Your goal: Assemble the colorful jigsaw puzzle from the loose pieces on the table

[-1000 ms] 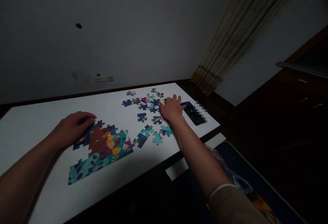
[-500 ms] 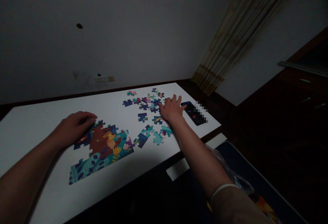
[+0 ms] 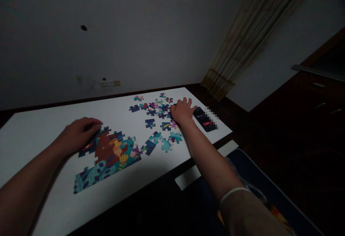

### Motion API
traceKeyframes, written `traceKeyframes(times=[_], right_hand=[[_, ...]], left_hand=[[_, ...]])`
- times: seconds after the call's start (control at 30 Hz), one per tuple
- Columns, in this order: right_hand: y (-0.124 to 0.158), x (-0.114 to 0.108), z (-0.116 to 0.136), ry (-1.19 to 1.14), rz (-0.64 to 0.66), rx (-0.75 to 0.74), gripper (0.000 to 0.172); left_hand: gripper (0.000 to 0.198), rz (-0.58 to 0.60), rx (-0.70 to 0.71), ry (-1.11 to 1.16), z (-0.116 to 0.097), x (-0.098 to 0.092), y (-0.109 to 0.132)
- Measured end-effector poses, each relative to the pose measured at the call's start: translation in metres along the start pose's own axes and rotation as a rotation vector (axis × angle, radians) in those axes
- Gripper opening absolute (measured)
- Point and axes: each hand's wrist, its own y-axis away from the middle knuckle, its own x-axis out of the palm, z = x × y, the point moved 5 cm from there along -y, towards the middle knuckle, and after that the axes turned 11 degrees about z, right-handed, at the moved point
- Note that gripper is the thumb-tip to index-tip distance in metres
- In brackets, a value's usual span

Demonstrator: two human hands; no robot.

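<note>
A partly joined jigsaw puzzle lies on the white tabletop, showing a brown bear, leaves and yellow flowers. My left hand rests at its upper left edge, fingers stretched together and thumb a little apart; no piece shows in it. My right hand is spread open over the right side of a heap of loose puzzle pieces, covering some of them. Closer to the joined part lie a dark blue piece and a turquoise piece.
A phone with a lit screen, partly pixelated, lies right of my right hand. Beyond the table stands a wall with sockets. A curtain hangs at the back right. Below the right table edge is a dark blue surface.
My right hand has shifted slightly right and away from me, uncovering a pink piece below it. The phone screen has changed and shows a red patch. My left hand stays put.
</note>
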Motion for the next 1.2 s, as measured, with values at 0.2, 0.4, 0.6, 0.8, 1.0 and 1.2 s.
traceKeyframes(times=[0.2, 0.4, 0.6, 0.8, 1.0, 1.2], right_hand=[[-0.003, 0.003, 0.005, 0.037, 0.014, -0.029, 0.066], [-0.016, -0.006, 0.008, -0.003, 0.103, 0.008, 0.072], [-0.021, -0.010, 0.010, -0.078, 0.031, 0.053, 0.069], [-0.018, -0.001, 0.009, -0.069, 0.019, 0.035, 0.069], [-0.027, 0.003, 0.002, -0.087, 0.031, 0.090, 0.071], [-0.031, 0.003, -0.003, -0.113, 0.048, 0.113, 0.070]], left_hand=[[0.059, 0.002, 0.011, -0.009, 0.000, 0.000, -0.001], [0.056, -0.009, 0.049, -0.004, -0.007, -0.002, 0.002], [0.056, 0.014, 0.017, -0.013, -0.011, -0.002, 0.004], [0.056, 0.005, 0.022, -0.015, -0.009, -0.001, 0.004], [0.057, -0.006, 0.010, 0.005, -0.010, -0.002, 0.005], [0.055, -0.007, 0.010, 0.002, -0.010, -0.002, 0.005]])
